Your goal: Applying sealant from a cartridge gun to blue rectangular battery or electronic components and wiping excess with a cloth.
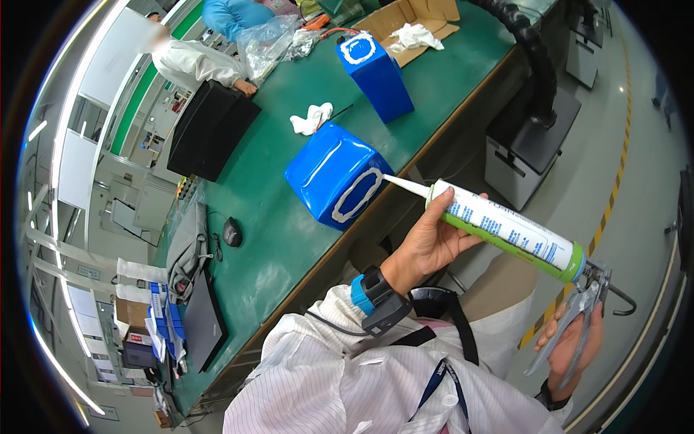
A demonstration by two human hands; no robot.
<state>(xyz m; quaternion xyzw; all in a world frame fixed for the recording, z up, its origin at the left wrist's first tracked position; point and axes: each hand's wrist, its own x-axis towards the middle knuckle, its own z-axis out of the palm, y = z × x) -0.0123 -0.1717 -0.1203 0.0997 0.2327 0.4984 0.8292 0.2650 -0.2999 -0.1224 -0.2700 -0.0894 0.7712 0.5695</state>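
A caulking gun (589,286) with a white and green sealant cartridge (506,230) spans both my hands. My left hand (434,239) supports the cartridge near its nozzle end, thumb on top. Around the metal handle and trigger closes my right hand (575,346). The white nozzle (406,185) points left, its tip at the upper right of a ring of pale sealant (357,197). That ring lies on the end face of a blue-wrapped block (329,170), which rests at the table edge. Whether the tip touches the bead I cannot tell.
On the green table (271,210) stands a second blue block (376,79) with sealant on top. Around lie a white cloth (311,119), an open cardboard box (416,25), a black mouse (232,232) and a laptop (204,322). A person (191,61) stands across, beside a black monitor (211,130).
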